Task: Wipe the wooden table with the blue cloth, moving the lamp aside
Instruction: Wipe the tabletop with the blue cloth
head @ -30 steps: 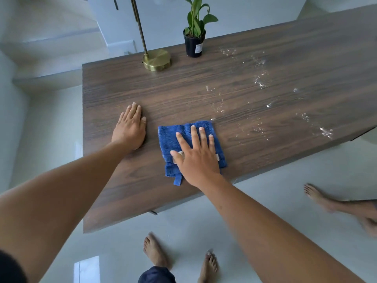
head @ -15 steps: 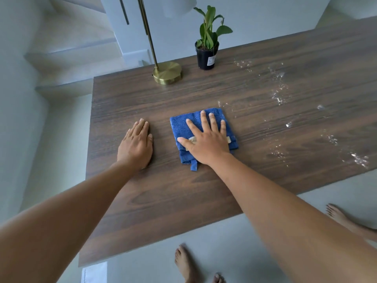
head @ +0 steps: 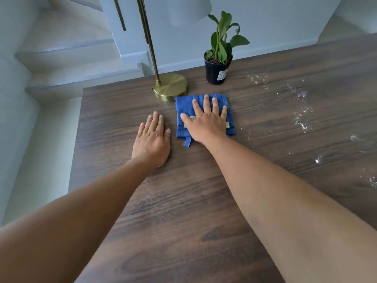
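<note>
Across the wooden table [head: 183, 201] you have plenty of bare surface on your near side and to the right, where water droplets [head: 302, 119] lie scattered. Your blue cloth [head: 183, 107] sits folded near the far edge, its far-left corner just beside the brass lamp base [head: 170, 86]; the potted plant [head: 217, 66] stands close beyond. Your right hand [head: 206, 121] presses the cloth flat with fingers spread; keep that even pressure and sweep right toward the droplets. Your left hand [head: 152, 141] rests flat on the wood, fingers together. It looks free to lift the lamp aside; mind the left edge nearby.
</note>
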A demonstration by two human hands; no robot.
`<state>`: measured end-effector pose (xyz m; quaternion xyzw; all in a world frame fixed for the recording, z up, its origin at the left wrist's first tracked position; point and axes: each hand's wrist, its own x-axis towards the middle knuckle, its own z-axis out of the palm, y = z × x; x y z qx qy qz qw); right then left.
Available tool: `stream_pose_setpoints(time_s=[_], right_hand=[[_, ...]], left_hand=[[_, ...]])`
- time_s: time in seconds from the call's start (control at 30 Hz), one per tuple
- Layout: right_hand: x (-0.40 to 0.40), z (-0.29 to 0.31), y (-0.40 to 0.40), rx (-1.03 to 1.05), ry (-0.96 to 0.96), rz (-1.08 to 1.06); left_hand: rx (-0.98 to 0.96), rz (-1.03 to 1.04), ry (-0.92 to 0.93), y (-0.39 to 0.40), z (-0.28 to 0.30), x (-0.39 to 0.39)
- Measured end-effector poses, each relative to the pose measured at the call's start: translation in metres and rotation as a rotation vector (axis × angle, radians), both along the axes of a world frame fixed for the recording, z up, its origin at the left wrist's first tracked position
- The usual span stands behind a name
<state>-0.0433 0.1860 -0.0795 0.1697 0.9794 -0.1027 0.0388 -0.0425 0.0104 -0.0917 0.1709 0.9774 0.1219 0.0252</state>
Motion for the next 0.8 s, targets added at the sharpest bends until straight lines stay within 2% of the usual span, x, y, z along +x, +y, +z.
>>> stream_pose_setpoints(time_s=[0.17,0.4,0.6,0.8], right_hand=[[-0.021,0.000,0.027,-0.015,0.000,-0.082],[0.042,0.004,0.035,-0.008,-0.025,-0.281],[0.070,0.003,-0.024,0.035,-0.029,-0.124],[0.018,0.007,0.030,-0.032,-0.050,-0.095]], left_hand=[[0.004,-0.004,0.018,0.000,0.002,0.002],[0.016,-0.011,-0.011,-0.001,0.006,0.005],[0.017,-0.014,-0.011,0.000,0.007,0.006],[0.002,-0.017,0.004,-0.001,0.003,0.004]])
